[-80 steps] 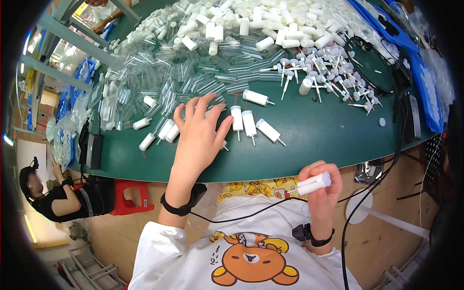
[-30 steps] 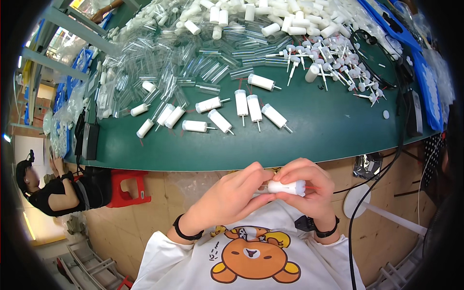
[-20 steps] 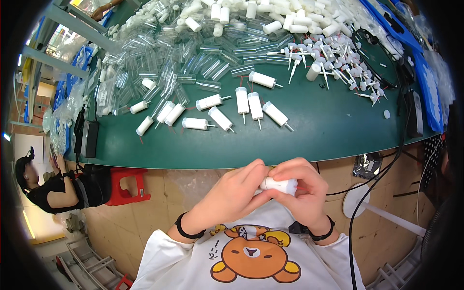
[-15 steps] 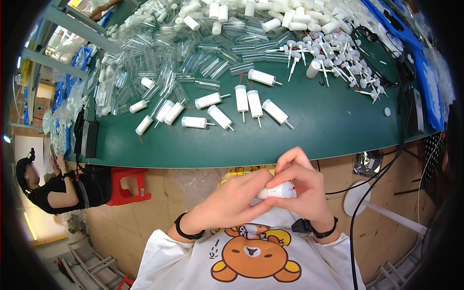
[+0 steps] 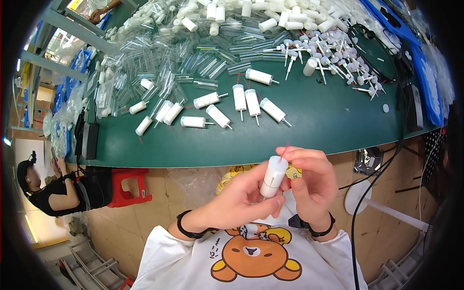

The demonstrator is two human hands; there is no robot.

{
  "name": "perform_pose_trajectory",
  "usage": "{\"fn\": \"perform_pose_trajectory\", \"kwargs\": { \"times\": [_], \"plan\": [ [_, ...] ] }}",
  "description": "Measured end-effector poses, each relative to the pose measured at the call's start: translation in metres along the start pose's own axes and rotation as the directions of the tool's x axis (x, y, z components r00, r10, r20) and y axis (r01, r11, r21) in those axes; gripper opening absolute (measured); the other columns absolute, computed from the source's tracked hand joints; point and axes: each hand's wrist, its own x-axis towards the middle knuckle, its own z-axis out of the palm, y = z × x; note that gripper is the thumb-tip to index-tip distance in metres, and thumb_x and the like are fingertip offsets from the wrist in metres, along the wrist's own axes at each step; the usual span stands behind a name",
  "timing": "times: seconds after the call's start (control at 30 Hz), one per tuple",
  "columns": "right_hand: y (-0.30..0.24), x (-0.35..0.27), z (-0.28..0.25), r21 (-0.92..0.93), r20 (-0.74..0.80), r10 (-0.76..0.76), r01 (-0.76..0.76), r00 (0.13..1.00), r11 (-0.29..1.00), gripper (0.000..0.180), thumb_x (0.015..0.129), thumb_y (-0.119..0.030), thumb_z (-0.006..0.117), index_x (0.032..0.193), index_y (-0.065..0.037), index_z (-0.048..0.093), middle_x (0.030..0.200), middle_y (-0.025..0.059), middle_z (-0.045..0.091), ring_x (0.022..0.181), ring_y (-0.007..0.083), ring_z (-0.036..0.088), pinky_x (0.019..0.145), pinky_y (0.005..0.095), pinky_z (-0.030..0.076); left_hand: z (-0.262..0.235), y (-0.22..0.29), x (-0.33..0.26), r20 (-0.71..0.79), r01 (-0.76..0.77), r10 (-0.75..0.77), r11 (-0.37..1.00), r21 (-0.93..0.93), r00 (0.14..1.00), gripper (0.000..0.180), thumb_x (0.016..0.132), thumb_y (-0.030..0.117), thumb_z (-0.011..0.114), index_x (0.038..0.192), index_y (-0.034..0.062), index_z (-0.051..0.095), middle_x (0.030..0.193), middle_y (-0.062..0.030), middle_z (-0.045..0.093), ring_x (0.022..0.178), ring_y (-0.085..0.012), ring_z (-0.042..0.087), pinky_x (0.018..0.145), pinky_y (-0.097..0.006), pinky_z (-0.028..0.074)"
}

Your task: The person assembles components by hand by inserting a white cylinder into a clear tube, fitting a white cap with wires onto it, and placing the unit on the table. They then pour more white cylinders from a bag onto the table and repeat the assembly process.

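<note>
My left hand [image 5: 244, 195] is wrapped round a white cylinder with a clear sleeve [image 5: 272, 178], tilted upright over my lap. A red string [image 5: 284, 152] sticks up from its clear upper end. Close beside it on the right, my right hand [image 5: 311, 181] is open, thumb and fingers apart; its fingertips are near the string, and I cannot tell whether they touch it. A small red spot shows by the right thumb. Beyond my hands, several similar assembled cylinders [image 5: 252, 102] with thin white stems and red strings lie on the green table [image 5: 208, 147].
Clear tubes [image 5: 203, 63] and white foam-like cylinders [image 5: 292, 19] are heaped at the back. White stemmed discs [image 5: 333, 55] lie at the right, near black cables [image 5: 386, 164] that hang over the edge. A seated person [image 5: 53, 188] and a red stool [image 5: 130, 186] are at the left.
The cylinder has turned from lying sideways between both hands to standing up in my left hand. My right hand has come off it and opened, and the string now points upward.
</note>
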Motion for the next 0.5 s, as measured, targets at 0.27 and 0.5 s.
{"fn": "perform_pose_trajectory", "kwargs": {
  "times": [0.27,0.5],
  "plan": [
    [0.002,0.001,0.003,-0.077,-0.010,-0.022,0.021,1.000,0.997,0.025,0.078,0.005,0.060,0.102,0.003,0.058,0.104,0.0167,0.059,0.099,0.0300,0.059,0.084,0.0372,0.048,-0.002,0.002,0.001,-0.070,0.067,-0.065,0.997,0.031,0.995,0.023,0.084,0.000,0.050,0.107,0.0005,0.049,0.080,0.0004,0.049,0.060,-0.0044,0.045,0.054,-0.020,0.038],
    [0.003,0.000,0.007,-0.177,-0.009,-0.012,0.010,1.000,0.984,0.027,0.074,0.005,0.064,0.100,0.001,0.059,0.101,0.0149,0.062,0.098,0.0294,0.059,0.083,0.0356,0.048,-0.016,-0.005,0.003,-0.040,-0.008,0.004,0.995,-0.095,0.999,0.027,0.094,0.025,0.035,0.103,0.0024,0.047,0.068,0.0002,0.046,0.050,-0.0048,0.038,0.044,-0.020,0.027]
  ]
}}
